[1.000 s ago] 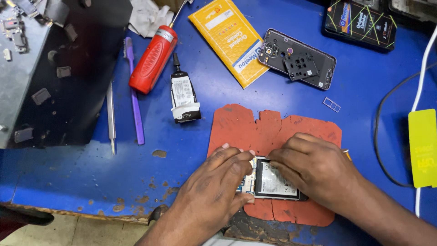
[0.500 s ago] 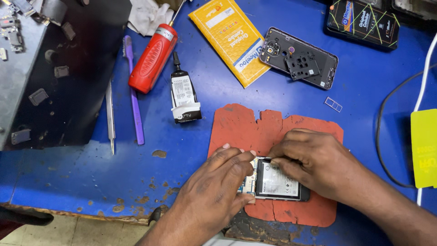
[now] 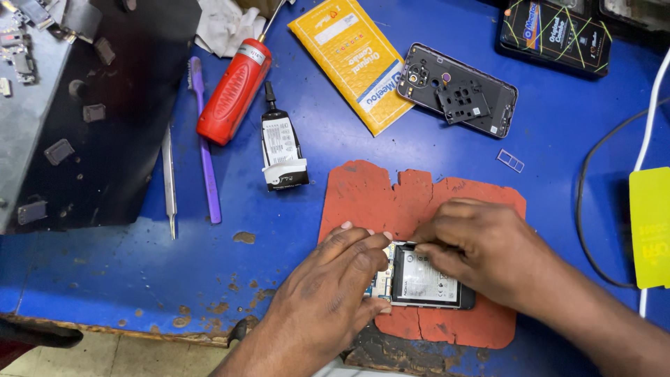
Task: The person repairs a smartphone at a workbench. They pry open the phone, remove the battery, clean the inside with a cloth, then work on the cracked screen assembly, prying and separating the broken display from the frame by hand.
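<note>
An opened phone (image 3: 424, 281) with its battery showing lies on a torn red rubber mat (image 3: 391, 199) at the near edge of the blue bench. My left hand (image 3: 335, 286) presses flat on the phone's left end, fingers together. My right hand (image 3: 481, 244) rests over the phone's top right, its fingertips pinching at the upper edge near the battery; a thin dark tool tip seems to sit between them, but I cannot be sure.
A phone back cover (image 3: 457, 89) lies at the back, with a yellow packet (image 3: 352, 59), black glue tube (image 3: 281, 146), red screwdriver (image 3: 234, 91), purple pry tool (image 3: 204, 146), tweezers (image 3: 169, 181) and black tray (image 3: 98, 112) to the left. A small SIM tray (image 3: 510, 160) and cables (image 3: 593, 202) lie right.
My right hand has shifted slightly left along the phone's top edge. My left hand has stayed on the phone's left end.
</note>
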Demonstrator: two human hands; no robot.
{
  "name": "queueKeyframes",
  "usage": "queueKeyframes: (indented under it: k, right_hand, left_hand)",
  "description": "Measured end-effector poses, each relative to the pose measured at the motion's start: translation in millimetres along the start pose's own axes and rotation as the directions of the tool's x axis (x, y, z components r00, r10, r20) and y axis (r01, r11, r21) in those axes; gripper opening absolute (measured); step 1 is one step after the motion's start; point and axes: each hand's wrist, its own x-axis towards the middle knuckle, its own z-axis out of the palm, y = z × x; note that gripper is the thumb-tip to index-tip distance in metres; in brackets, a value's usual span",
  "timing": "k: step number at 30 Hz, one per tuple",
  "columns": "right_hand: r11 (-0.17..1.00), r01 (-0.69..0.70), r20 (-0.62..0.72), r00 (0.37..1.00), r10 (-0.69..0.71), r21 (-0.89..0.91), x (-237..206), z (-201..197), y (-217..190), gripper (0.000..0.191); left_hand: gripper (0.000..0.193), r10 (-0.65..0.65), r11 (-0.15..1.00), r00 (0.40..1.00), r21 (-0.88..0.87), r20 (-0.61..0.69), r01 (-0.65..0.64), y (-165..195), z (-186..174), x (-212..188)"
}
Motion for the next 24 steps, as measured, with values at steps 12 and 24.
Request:
queueKeyframes:
  k: [12,24]
  right_hand:
    - [0.938,0.140,-0.146,0.970,-0.194,-0.316,-24,5,-8,0.027]
    - [0.970,0.098,0.002,0.995,-0.100,-0.224,-20,-8,-3,0.020]
  left_hand:
    - [0.048,-0.027,1.000,1.000,-0.012,0.004,0.027,1,-1,1]
    - [0.051,-0.010,1.000,1.000,0.019,-0.001,0.010,0,0,2]
